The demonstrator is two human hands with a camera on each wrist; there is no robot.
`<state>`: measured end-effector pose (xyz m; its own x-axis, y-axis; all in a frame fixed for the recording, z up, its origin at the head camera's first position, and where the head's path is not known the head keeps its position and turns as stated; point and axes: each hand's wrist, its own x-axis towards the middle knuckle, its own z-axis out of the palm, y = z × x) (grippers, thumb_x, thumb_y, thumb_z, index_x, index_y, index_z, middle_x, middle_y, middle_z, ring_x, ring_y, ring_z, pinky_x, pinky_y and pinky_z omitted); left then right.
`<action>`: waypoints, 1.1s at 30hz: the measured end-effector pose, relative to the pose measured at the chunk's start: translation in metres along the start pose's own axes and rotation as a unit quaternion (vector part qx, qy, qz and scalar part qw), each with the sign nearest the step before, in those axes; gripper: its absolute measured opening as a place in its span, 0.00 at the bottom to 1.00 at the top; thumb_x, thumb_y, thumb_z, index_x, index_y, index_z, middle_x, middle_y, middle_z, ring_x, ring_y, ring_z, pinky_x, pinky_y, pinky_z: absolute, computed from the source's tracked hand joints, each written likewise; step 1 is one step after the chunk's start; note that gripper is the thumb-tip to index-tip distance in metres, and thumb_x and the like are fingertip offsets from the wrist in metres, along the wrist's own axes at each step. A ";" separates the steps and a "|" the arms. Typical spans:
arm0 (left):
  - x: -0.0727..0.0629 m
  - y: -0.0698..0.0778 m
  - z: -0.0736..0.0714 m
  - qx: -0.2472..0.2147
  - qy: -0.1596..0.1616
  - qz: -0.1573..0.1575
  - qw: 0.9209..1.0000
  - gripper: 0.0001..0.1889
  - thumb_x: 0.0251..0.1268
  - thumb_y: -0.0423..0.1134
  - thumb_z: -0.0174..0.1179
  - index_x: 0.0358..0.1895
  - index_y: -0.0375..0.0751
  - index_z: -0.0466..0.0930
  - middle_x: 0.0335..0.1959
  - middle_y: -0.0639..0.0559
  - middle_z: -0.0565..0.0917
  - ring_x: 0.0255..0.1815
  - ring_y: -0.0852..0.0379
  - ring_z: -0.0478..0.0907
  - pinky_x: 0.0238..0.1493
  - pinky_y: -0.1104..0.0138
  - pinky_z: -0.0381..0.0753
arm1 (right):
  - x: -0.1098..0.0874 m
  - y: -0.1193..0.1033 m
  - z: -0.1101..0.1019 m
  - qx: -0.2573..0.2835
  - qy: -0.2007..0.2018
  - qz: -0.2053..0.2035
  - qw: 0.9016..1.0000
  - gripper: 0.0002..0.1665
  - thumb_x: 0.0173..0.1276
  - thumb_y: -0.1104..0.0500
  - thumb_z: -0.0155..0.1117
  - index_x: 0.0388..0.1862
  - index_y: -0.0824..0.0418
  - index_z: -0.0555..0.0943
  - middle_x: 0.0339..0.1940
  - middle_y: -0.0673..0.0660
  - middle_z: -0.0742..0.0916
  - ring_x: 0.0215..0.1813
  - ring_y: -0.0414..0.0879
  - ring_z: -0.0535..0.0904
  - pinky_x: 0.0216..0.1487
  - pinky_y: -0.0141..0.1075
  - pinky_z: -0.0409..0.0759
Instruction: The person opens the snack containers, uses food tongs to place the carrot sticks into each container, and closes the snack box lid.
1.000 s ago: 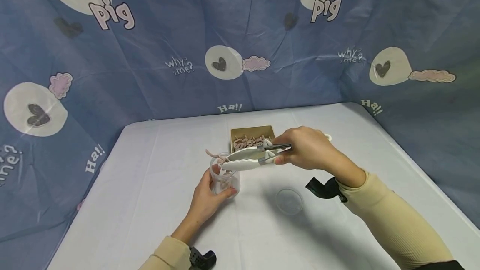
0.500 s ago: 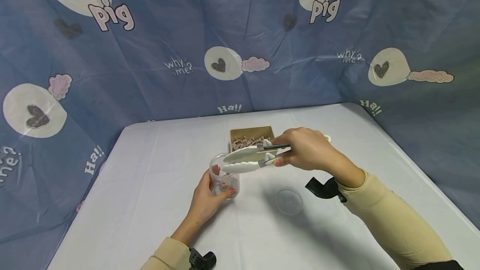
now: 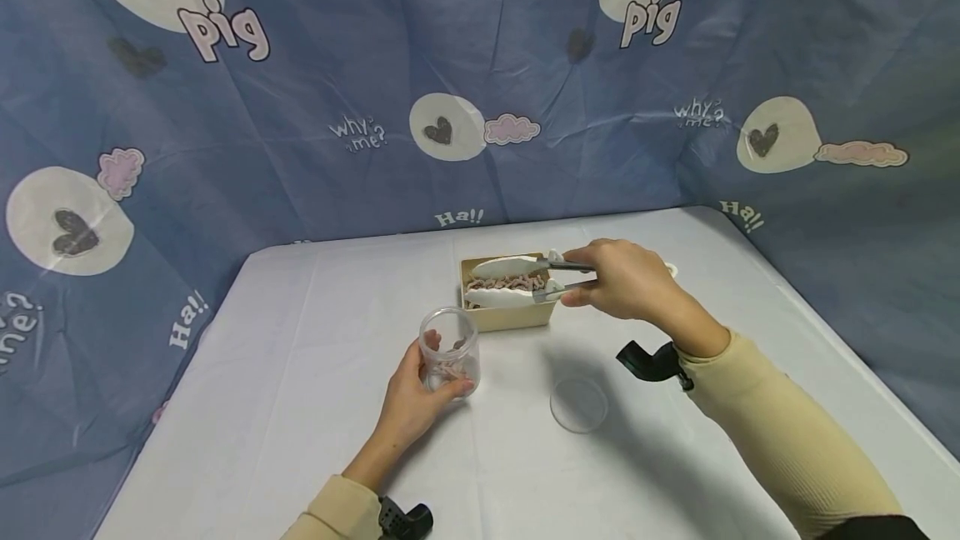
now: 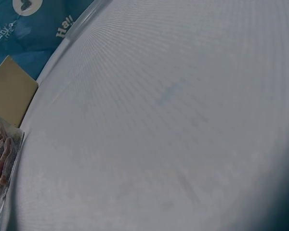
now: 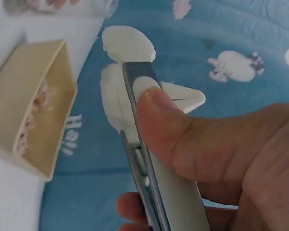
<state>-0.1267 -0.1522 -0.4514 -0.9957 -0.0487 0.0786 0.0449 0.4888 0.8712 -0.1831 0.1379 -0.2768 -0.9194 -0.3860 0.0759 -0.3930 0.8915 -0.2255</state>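
Observation:
My left hand (image 3: 420, 394) grips a clear plastic jar (image 3: 452, 348) that stands lidless on the table. Pinkish-brown strips lie inside the jar; in the left wrist view those strips (image 4: 1, 163) show through its wall at the left edge. My right hand (image 3: 622, 277) holds a pair of tongs (image 3: 510, 282) with white tips and metal arms, thumb pressed along one arm in the right wrist view. The tips are spread apart over a beige box (image 3: 513, 319) that holds more twisted strips (image 3: 510, 282). Nothing shows between the tips in the right wrist view.
A round clear lid (image 3: 579, 405) lies flat on the white table (image 3: 315, 357), right of the jar. The box stands just behind the jar. A blue printed cloth (image 3: 337, 182) hangs behind the table and along its sides.
The tongs let a strip go into the jar, then moved back and right, from the jar's mouth to above the beige box. My left hand and the jar stayed put.

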 end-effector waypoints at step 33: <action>0.000 0.001 0.000 -0.020 0.000 -0.004 1.000 0.50 0.47 0.46 0.78 0.74 0.41 0.59 0.71 0.41 0.71 0.73 0.41 0.68 0.76 0.51 0.67 | 0.067 0.015 0.024 -0.129 -0.103 0.040 0.985 0.23 0.56 0.46 0.76 0.47 0.55 0.86 0.43 0.54 0.88 0.44 0.51 0.83 0.43 0.52 0.83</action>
<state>-0.1262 -0.1520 -0.4506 -0.9961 -0.0519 0.0719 0.0407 0.4535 0.8903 -0.2499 0.1201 -0.2986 -0.9347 -0.3280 -0.1369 -0.3353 0.9415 0.0340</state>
